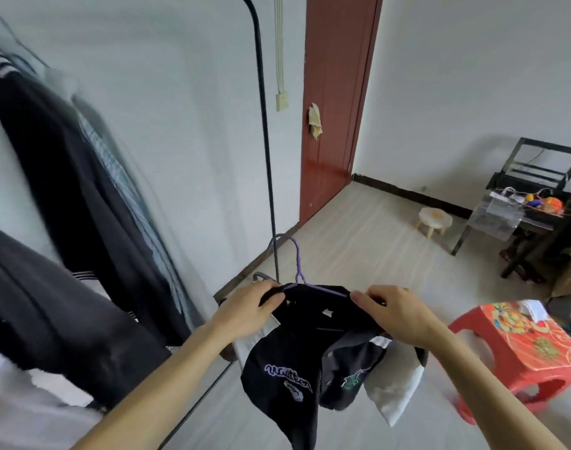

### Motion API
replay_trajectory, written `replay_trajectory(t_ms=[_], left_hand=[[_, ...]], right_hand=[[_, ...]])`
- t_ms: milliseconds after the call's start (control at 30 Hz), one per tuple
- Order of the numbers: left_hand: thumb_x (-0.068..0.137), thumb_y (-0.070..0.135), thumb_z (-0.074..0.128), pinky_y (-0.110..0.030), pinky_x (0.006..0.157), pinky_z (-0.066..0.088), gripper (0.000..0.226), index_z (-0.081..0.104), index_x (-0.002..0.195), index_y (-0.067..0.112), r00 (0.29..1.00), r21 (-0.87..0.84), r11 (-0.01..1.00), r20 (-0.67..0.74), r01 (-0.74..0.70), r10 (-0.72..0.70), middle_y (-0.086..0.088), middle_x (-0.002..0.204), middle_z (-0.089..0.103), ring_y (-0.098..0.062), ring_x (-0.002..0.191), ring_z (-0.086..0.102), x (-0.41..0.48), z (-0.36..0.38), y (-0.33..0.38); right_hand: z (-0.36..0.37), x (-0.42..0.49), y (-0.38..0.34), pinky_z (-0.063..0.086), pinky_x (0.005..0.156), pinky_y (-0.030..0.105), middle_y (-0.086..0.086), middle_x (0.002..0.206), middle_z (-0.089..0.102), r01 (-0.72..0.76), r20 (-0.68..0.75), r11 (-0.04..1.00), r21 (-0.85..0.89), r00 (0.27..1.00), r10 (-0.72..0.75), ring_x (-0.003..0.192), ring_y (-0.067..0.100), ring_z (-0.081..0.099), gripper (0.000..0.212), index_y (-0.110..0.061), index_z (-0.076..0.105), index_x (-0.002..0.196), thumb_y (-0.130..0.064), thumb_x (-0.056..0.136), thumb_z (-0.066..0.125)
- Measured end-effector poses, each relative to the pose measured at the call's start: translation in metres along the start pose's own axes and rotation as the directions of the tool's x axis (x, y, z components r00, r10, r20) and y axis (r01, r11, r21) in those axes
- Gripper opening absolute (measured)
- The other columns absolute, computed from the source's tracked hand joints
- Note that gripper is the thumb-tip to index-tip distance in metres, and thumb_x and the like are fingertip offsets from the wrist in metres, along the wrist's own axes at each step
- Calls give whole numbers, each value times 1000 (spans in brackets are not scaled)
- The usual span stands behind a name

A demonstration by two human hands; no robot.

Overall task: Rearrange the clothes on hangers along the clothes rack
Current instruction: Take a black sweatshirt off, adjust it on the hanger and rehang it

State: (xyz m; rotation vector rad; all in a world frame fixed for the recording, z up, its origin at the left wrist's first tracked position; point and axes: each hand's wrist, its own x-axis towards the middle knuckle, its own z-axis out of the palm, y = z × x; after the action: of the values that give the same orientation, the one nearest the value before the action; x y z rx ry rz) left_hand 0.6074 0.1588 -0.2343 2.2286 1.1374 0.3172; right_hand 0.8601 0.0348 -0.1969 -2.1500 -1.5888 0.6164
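Both hands, left hand (245, 308) and right hand (396, 311), pinch the limp, light black jacket (297, 358) at its shoulders on the purple hanger (298, 271), best held there.

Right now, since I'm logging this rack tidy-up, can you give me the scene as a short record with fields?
held item: black jacket on purple hanger, not hung on the rack
left hand: grips the jacket at the hanger's left end
right hand: grips the jacket at the hanger's right end
rack: black pole; dark clothes hanging at left
nearby: red stool at right, door behind
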Motion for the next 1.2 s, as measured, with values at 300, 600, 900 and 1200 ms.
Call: replay_trajectory(t_ms=[300, 600, 900, 1200], left_hand=[[95, 18, 55, -31, 98, 45, 31, 61, 124, 25, 822, 285, 931, -569, 227, -26, 9, 130, 56, -15, 116, 53, -78, -105, -29], [88, 23, 63, -49, 107, 40, 50, 54, 137, 24, 435, 313, 680, -900, 663, -10, -12, 156, 31, -35, 137, 37, -133, -196, -21], [98, 21, 47, -49, 109, 40, 77, 0, 159, 23, 162, -285, 724, -862, 628, -480, -13, 164, 15, -35, 144, 31, -137, -252, -36], [82, 1, 44, -51, 101, 46, 58, 38, 139, 0, 194, -305, 719, -832, 624, -520, -23, 133, 53, -39, 129, 43, -160, -278, -53]], right_hand=[[3, 40, -84, 35, 59, 28, -4, 60, 45, 247, 353, 948, 203, 884, -306, 54, 9, 44, 51, -12, 51, 67, -56, 93, 49], [-17, 43, -152, 39, 77, 28, -8, 71, 55, 326, 507, 872, 365, 716, -480, 69, 7, 54, 48, -18, 58, 75, -63, 88, 48], [-47, 15, -255, 26, 60, 30, 5, 66, 36, 380, 416, 742, 552, 645, -641, 61, 19, 34, 37, -16, 49, 74, -47, 93, 55], [-47, -4, -388, 35, 65, 35, 15, 79, 51, 207, 260, 535, 819, 697, -668, 67, 27, 48, 18, -2, 60, 86, -18, 94, 58]])
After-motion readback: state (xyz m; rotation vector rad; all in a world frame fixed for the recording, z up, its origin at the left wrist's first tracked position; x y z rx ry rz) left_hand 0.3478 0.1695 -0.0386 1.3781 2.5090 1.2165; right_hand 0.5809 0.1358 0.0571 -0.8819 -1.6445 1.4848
